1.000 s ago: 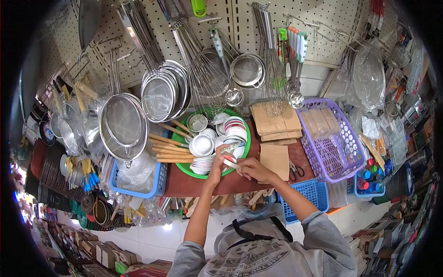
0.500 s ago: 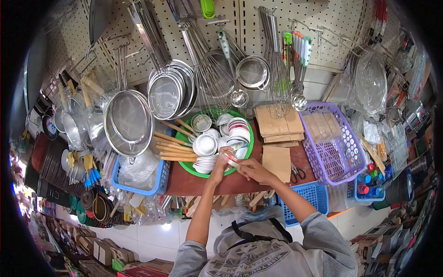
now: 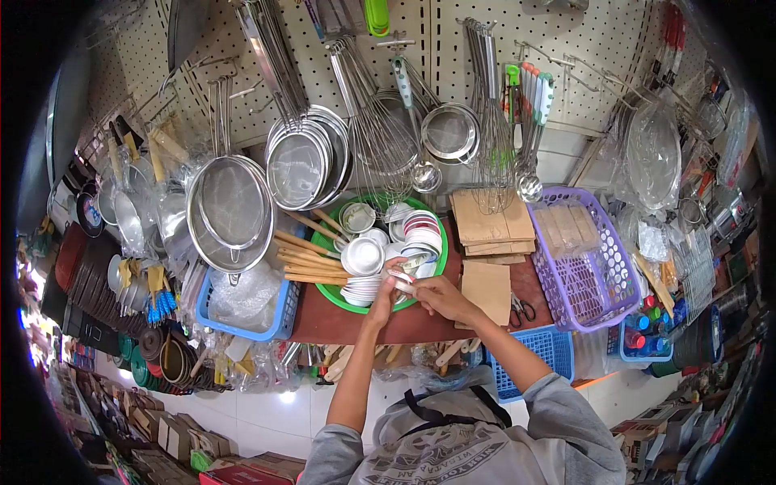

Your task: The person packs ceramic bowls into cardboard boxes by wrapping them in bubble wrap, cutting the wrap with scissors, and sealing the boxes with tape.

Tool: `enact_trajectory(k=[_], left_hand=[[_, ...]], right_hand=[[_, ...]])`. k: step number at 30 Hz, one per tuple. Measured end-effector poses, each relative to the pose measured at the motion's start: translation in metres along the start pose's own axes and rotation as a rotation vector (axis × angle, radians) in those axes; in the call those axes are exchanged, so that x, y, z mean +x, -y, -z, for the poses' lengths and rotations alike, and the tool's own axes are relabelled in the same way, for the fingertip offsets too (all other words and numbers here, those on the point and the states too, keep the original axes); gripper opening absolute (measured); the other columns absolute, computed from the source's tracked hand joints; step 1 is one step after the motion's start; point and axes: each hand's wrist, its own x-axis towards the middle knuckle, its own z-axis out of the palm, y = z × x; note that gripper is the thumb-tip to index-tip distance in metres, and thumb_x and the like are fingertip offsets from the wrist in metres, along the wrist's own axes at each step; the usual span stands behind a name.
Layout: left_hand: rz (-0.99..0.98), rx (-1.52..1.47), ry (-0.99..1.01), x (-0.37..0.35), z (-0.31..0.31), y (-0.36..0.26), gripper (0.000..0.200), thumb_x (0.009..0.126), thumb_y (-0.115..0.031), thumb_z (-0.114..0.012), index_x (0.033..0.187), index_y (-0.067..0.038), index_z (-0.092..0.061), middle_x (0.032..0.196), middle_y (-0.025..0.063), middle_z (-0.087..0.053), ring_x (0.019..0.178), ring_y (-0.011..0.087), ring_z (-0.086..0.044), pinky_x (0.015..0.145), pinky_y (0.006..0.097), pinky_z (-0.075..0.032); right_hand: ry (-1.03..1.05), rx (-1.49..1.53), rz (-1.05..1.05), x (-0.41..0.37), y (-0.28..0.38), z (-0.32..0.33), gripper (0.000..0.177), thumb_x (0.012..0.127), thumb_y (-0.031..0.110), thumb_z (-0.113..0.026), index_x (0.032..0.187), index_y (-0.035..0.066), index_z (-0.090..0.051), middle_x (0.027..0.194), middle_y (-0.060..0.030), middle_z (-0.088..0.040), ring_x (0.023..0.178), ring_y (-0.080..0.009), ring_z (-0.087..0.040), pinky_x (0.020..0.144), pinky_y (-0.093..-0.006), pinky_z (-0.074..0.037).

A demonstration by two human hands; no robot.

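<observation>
My left hand (image 3: 387, 293) is closed around a small white roll (image 3: 402, 282) that looks like tape or stickers, just over the front rim of the green basin. My right hand (image 3: 442, 298) meets it from the right, thumb and fingers pinched at the roll's edge; its exact grip is partly hidden. Beneath and behind them, the green basin (image 3: 353, 308) holds small white bowls (image 3: 362, 255), a stack of rimmed dishes (image 3: 422, 233) and wooden-handled tools (image 3: 309, 261).
Brown cardboard sheets (image 3: 487, 283) and black-handled scissors (image 3: 522, 309) lie to the right on the red table (image 3: 388, 330). A purple basket (image 3: 582, 320) stands beyond. At left is a blue basket (image 3: 245, 330) with plastic bags. Strainers (image 3: 231, 212) and whisks (image 3: 380, 149) hang low overhead.
The view has shifted slightly, so the scene sits a little lower and to the right. Red showing on the roll has mostly turned out of sight. Both hands stay together at it.
</observation>
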Motion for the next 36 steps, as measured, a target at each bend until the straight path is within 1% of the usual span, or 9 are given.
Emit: enact_trajectory(k=[5,11,14,17,20,23,26,32,36], left_hand=[[0.062,-0.008,-0.087,0.003,0.001,0.001,0.06,0.097,-0.053,-0.045,0.137,-0.009,-0.044,0.108,0.0042,-0.052,0.101,0.0152,-0.055,0.081,0.0318,-0.046],[0.242,-0.217,0.095,0.006,0.017,-0.002,0.063,0.1,-0.05,-0.044,0.146,-0.009,-0.029,0.121,0.0088,-0.051,0.101,0.0185,-0.057,0.085,0.0328,-0.048],[0.146,0.034,0.005,0.004,0.003,0.002,0.064,0.1,-0.048,-0.048,0.149,-0.013,-0.027,0.117,0.0051,-0.053,0.104,0.0161,-0.054,0.086,0.0309,-0.045],[-0.038,0.502,-0.019,0.0,-0.009,-0.004,0.065,0.099,-0.043,-0.052,0.15,-0.014,-0.024,0.118,0.0046,-0.052,0.105,0.016,-0.052,0.086,0.031,-0.045],[0.1,0.346,-0.034,-0.002,-0.02,-0.022,0.066,0.099,-0.044,-0.052,0.15,-0.013,-0.025,0.114,0.0044,-0.053,0.101,0.0152,-0.053,0.085,0.0304,-0.045],[0.208,-0.06,0.04,0.007,0.008,-0.001,0.057,0.101,-0.027,-0.051,0.15,-0.013,-0.025,0.117,0.0074,-0.048,0.094,0.0141,-0.054,0.083,0.0276,-0.047],[0.181,0.083,0.024,0.007,0.004,0.002,0.054,0.102,-0.024,-0.05,0.15,-0.014,-0.027,0.115,0.0067,-0.049,0.092,0.0131,-0.053,0.08,0.0267,-0.047],[-0.029,0.531,0.016,0.002,-0.014,-0.014,0.054,0.102,-0.03,-0.05,0.149,-0.014,-0.027,0.117,0.0059,-0.049,0.091,0.0128,-0.051,0.079,0.0275,-0.047],[-0.035,0.431,0.045,0.001,-0.013,-0.014,0.062,0.1,-0.048,-0.048,0.148,-0.013,-0.029,0.112,0.005,-0.053,0.091,0.0129,-0.052,0.08,0.0279,-0.046]], right_hand=[[0.028,0.04,0.026,-0.001,0.004,0.007,0.026,0.094,0.016,-0.048,0.075,0.001,-0.056,0.062,-0.0011,-0.05,0.052,-0.0088,-0.05,0.049,-0.025,-0.04],[0.058,0.085,0.049,-0.001,-0.001,0.01,0.032,0.1,0.025,-0.051,0.086,-0.001,-0.063,0.058,-0.0009,-0.051,0.05,-0.0084,-0.05,0.046,-0.0257,-0.039],[0.018,-0.015,0.006,-0.001,-0.003,0.011,0.032,0.1,0.025,-0.051,0.091,-0.002,-0.066,0.057,-0.0015,-0.052,0.05,-0.0084,-0.05,0.046,-0.0256,-0.039],[0.005,-0.01,-0.001,0.0,-0.005,0.015,0.032,0.1,0.025,-0.051,0.093,-0.002,-0.066,0.057,-0.0017,-0.052,0.05,-0.0083,-0.05,0.046,-0.0251,-0.04],[0.001,0.081,-0.004,-0.001,-0.002,0.015,0.028,0.097,0.021,-0.049,0.083,-0.002,-0.06,0.057,-0.0022,-0.052,0.049,-0.0095,-0.051,0.047,-0.0255,-0.04],[0.022,0.118,0.016,-0.006,0.009,0.013,0.029,0.096,0.019,-0.048,0.076,-0.001,-0.055,0.056,-0.0024,-0.051,0.048,-0.0106,-0.052,0.048,-0.026,-0.04],[-0.007,0.03,-0.006,-0.009,0.008,0.014,0.03,0.097,0.021,-0.049,0.076,0.0,-0.054,0.055,-0.0026,-0.051,0.046,-0.0111,-0.052,0.046,-0.0269,-0.04],[-0.053,-0.226,-0.047,-0.01,0.02,0.015,0.032,0.098,0.023,-0.05,0.078,0.0,-0.057,0.057,-0.0042,-0.053,0.045,-0.011,-0.051,0.046,-0.0278,-0.038],[0.021,-0.115,-0.011,-0.01,0.01,0.021,0.034,0.098,0.024,-0.05,0.076,-0.001,-0.06,0.069,-0.0047,-0.059,0.051,-0.0095,-0.052,0.048,-0.0271,-0.037]])
